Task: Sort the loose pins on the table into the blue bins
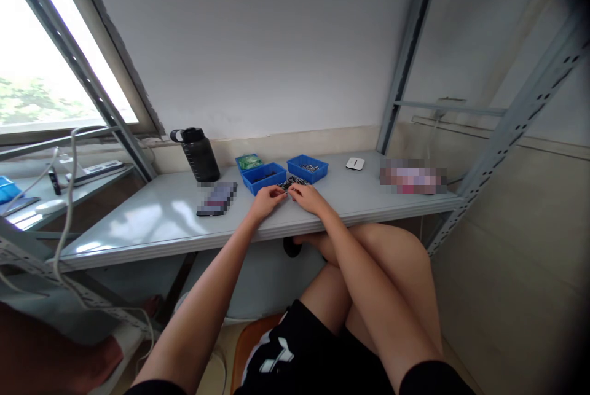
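Observation:
My left hand (269, 201) and my right hand (308, 198) rest close together near the front of the grey table, fingertips almost meeting. Both hands are closed in a pinch; whatever is between the fingertips is too small to make out. Just behind them lies a pile of small black and silver parts (293, 182), partly covered by my fingers. A blue bin (263, 185) holding dark pieces stands behind my left hand. Behind my right hand is a second blue bin (318, 175) with small silvery pieces inside.
A black water bottle (201, 155) and a blurred phone (216, 199) are on the left of the table (152, 214). A green packet (250, 162) sits behind the left bin. At the right are a white square device (355, 164) and a blurred pink item (412, 179). Metal posts flank the table.

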Available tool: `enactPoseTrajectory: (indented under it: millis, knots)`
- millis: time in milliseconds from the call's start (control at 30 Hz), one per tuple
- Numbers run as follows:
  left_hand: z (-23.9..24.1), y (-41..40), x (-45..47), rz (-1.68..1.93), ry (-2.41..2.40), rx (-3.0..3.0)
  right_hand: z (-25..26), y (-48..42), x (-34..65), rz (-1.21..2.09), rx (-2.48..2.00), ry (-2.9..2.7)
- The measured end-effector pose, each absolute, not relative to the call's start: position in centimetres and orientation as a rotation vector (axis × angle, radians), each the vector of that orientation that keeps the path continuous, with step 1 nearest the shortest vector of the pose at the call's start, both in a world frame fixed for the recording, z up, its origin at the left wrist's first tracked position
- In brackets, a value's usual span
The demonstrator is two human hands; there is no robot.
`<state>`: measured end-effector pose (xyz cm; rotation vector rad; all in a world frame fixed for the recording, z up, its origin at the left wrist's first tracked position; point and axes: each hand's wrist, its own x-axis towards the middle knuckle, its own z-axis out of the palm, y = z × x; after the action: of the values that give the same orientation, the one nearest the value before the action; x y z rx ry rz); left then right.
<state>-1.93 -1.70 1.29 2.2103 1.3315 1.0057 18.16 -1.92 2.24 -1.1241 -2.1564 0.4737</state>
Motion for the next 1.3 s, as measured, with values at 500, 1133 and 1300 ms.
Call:
enactPoseTrajectory:
  millis: [500, 1133, 1300]
  knots:
    - [1.37, -1.59, -1.86, 1.055, 1.426, 2.135, 1.52, -1.00, 18.18, 0.451, -1.149, -2.069]
    - [1.12, -1.36, -1.91, 1.036, 1.430, 2.076, 1.92, -1.70, 17.99, 0.276, -1.093, -2.131]
    - [1.13, -1.54, -1.69, 1.040, 1.453, 2.071, 2.05, -1.15, 18.05, 0.210, -1.219, -1.950]
